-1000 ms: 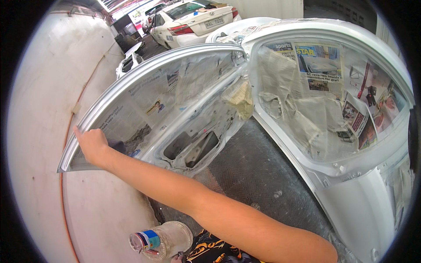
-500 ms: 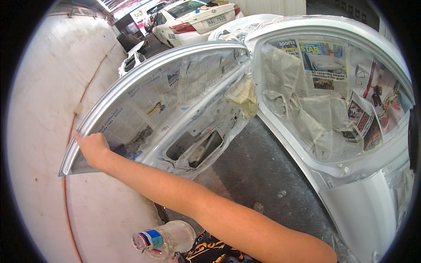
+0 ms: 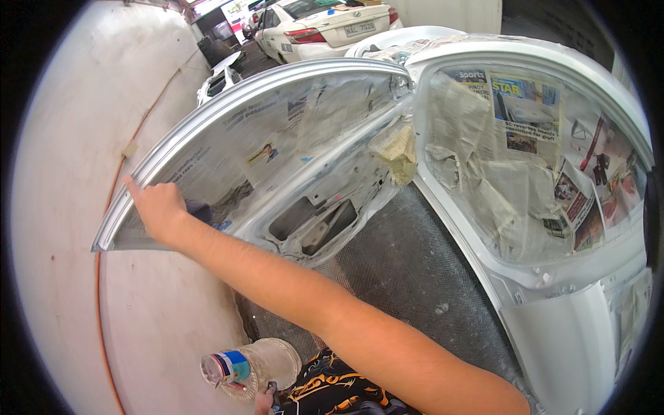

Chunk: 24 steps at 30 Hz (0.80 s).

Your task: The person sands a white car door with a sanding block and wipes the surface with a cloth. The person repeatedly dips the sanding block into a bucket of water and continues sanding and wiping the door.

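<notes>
My right arm crosses from the lower right. Its hand (image 3: 162,209) is at the outer edge of an open silver-white car door (image 3: 221,90), index finger stretched along the window frame and the other fingers curled. Nothing shows in that hand. Newspaper (image 3: 266,142) and clear film cover the door's window and inner panel. Low in the picture, my left hand (image 3: 264,401) is partly cut off, with its fingers closed round a small dark thing I cannot make out. Near it, a tin can with a blue label (image 3: 232,366) rests on a whitish bucket (image 3: 280,360).
A second car door opening (image 3: 449,228), masked with newspaper, stands to the right. A pale wall (image 3: 62,207) with an orange hose (image 3: 102,311) runs close on the left. Dark textured flooring (image 3: 415,277) lies between the doors. A white car (image 3: 325,31) is parked behind.
My right hand has shifted slightly up and right in view, still at the door's edge. The whole scene has tilted a little with my head. More of my left hand shows now.
</notes>
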Each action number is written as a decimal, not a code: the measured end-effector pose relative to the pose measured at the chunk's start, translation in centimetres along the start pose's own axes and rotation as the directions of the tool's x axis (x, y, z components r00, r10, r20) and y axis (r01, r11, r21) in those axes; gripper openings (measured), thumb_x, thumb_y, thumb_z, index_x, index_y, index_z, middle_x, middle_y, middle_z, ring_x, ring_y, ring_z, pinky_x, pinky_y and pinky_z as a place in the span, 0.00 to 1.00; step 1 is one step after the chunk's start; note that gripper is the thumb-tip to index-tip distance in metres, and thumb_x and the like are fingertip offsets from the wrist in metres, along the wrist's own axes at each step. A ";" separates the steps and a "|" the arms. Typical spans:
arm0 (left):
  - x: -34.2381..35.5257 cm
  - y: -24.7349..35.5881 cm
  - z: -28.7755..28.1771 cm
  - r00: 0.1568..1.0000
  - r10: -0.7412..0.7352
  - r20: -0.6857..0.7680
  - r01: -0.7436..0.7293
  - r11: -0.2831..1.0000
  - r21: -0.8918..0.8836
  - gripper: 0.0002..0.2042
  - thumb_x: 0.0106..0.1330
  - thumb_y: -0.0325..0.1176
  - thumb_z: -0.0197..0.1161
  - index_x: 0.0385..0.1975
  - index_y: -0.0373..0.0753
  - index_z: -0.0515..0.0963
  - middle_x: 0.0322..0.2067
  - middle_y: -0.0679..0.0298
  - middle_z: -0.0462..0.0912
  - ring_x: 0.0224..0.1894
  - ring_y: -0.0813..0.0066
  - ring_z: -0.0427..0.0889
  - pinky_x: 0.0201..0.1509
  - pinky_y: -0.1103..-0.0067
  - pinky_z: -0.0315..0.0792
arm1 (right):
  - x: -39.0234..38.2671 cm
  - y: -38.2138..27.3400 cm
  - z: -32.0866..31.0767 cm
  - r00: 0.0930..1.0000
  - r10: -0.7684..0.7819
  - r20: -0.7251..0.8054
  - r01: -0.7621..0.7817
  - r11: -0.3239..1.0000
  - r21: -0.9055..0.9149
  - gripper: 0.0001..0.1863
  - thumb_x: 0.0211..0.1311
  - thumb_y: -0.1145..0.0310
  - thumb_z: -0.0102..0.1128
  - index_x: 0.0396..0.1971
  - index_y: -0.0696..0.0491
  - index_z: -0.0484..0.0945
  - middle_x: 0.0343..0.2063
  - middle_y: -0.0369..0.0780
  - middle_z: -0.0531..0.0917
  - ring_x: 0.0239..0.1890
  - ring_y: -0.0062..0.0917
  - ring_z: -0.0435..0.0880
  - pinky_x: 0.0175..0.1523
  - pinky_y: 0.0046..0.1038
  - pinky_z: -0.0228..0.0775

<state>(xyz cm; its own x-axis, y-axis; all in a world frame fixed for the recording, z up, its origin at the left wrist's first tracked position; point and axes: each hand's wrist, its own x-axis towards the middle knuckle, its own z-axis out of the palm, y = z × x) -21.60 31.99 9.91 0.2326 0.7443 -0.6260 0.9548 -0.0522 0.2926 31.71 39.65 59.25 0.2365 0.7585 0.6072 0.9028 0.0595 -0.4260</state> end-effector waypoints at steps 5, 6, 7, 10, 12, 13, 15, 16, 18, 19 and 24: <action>-2.0 0.5 0.9 0.996 -0.007 -0.093 0.005 1.000 -0.024 0.21 0.66 0.49 0.64 0.44 0.36 0.87 0.38 0.42 0.88 0.47 0.50 0.89 0.53 0.62 0.78 | -0.7 0.3 -1.1 0.999 0.024 0.039 -0.022 0.999 -0.030 0.48 0.58 0.69 0.64 0.79 0.53 0.54 0.38 0.44 0.89 0.41 0.40 0.91 0.47 0.40 0.82; -2.3 0.7 1.0 0.995 -0.006 -0.100 0.003 0.999 -0.033 0.21 0.66 0.49 0.63 0.44 0.36 0.87 0.39 0.43 0.88 0.47 0.48 0.89 0.53 0.62 0.78 | -0.8 0.3 -1.3 0.998 0.047 0.043 -0.047 0.999 -0.008 0.47 0.59 0.69 0.61 0.80 0.49 0.54 0.38 0.47 0.89 0.42 0.41 0.91 0.48 0.43 0.82; -2.7 0.9 1.2 0.995 0.000 -0.104 -0.002 1.000 -0.025 0.21 0.67 0.50 0.62 0.44 0.36 0.87 0.39 0.44 0.89 0.47 0.46 0.88 0.53 0.61 0.78 | -1.0 0.3 -1.6 0.997 0.066 0.046 -0.065 0.997 -0.029 0.48 0.58 0.70 0.61 0.81 0.45 0.54 0.39 0.48 0.89 0.43 0.43 0.91 0.49 0.45 0.82; -3.4 1.7 1.6 0.995 -0.050 -0.091 0.043 0.996 -0.077 0.24 0.67 0.51 0.61 0.47 0.36 0.86 0.43 0.44 0.88 0.50 0.45 0.87 0.57 0.61 0.77 | -1.4 0.3 -2.4 0.997 0.064 0.042 -0.060 0.994 -0.093 0.47 0.60 0.66 0.65 0.80 0.46 0.55 0.40 0.49 0.89 0.43 0.44 0.91 0.50 0.44 0.83; -3.6 2.2 1.8 0.994 -0.048 -0.096 0.040 0.996 -0.080 0.25 0.67 0.52 0.60 0.50 0.36 0.85 0.46 0.43 0.88 0.52 0.45 0.86 0.59 0.62 0.76 | -1.7 0.1 -2.6 0.998 0.067 0.018 -0.065 0.993 -0.095 0.48 0.60 0.63 0.68 0.79 0.43 0.54 0.38 0.50 0.89 0.42 0.46 0.91 0.50 0.47 0.83; -3.8 2.3 2.0 0.993 -0.075 -0.091 0.067 0.995 -0.079 0.25 0.67 0.51 0.60 0.53 0.36 0.84 0.49 0.43 0.87 0.55 0.46 0.85 0.62 0.62 0.75 | -1.8 -0.1 -2.6 0.997 0.071 0.009 -0.070 0.993 -0.099 0.48 0.60 0.63 0.69 0.79 0.42 0.54 0.37 0.51 0.89 0.42 0.47 0.91 0.50 0.47 0.83; -4.3 2.4 2.2 0.997 -0.073 -0.041 0.067 0.991 -0.117 0.25 0.68 0.50 0.60 0.53 0.36 0.84 0.49 0.42 0.86 0.55 0.46 0.85 0.61 0.62 0.75 | -1.9 -0.3 -2.6 0.997 0.082 -0.003 -0.082 0.989 -0.121 0.49 0.59 0.61 0.70 0.79 0.39 0.54 0.37 0.51 0.89 0.42 0.48 0.91 0.50 0.49 0.83; -4.5 2.4 2.4 0.997 -0.073 -0.009 0.071 0.989 -0.127 0.24 0.68 0.49 0.60 0.53 0.36 0.83 0.49 0.41 0.86 0.55 0.46 0.85 0.61 0.62 0.75 | -2.0 -0.4 -2.6 0.996 0.090 -0.012 -0.091 0.990 -0.108 0.48 0.59 0.60 0.70 0.78 0.37 0.55 0.36 0.52 0.88 0.42 0.50 0.90 0.50 0.50 0.82; -4.8 2.1 2.7 0.998 -0.026 -0.053 0.018 0.988 -0.151 0.24 0.68 0.49 0.60 0.54 0.35 0.83 0.49 0.41 0.86 0.55 0.44 0.85 0.61 0.61 0.75 | -2.0 -0.4 -2.5 0.993 0.112 -0.031 -0.114 0.989 -0.096 0.47 0.59 0.60 0.69 0.77 0.31 0.55 0.35 0.54 0.88 0.41 0.54 0.89 0.51 0.52 0.80; -4.8 1.9 2.9 0.998 -0.015 -0.056 0.007 0.989 -0.145 0.25 0.68 0.48 0.60 0.54 0.35 0.83 0.49 0.40 0.86 0.55 0.44 0.85 0.62 0.61 0.75 | -2.0 -0.4 -2.5 0.994 0.104 -0.043 -0.108 0.988 -0.106 0.47 0.59 0.60 0.68 0.77 0.31 0.55 0.35 0.54 0.88 0.42 0.54 0.89 0.51 0.51 0.80; -3.2 0.7 2.9 0.994 0.007 -0.105 -0.030 0.975 -0.218 0.22 0.69 0.46 0.59 0.54 0.36 0.83 0.48 0.39 0.86 0.54 0.42 0.84 0.61 0.59 0.74 | -2.0 -0.6 -2.6 0.993 0.102 -0.064 -0.112 0.978 -0.176 0.46 0.60 0.60 0.67 0.77 0.33 0.56 0.36 0.53 0.88 0.41 0.52 0.89 0.48 0.50 0.81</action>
<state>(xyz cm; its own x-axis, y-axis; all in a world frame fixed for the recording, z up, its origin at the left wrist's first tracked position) -21.17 27.68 9.98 0.2187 0.8099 -0.5443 0.8840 0.0718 0.4620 31.65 36.40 60.05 0.3500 0.7173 0.6025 0.9196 -0.1407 -0.3668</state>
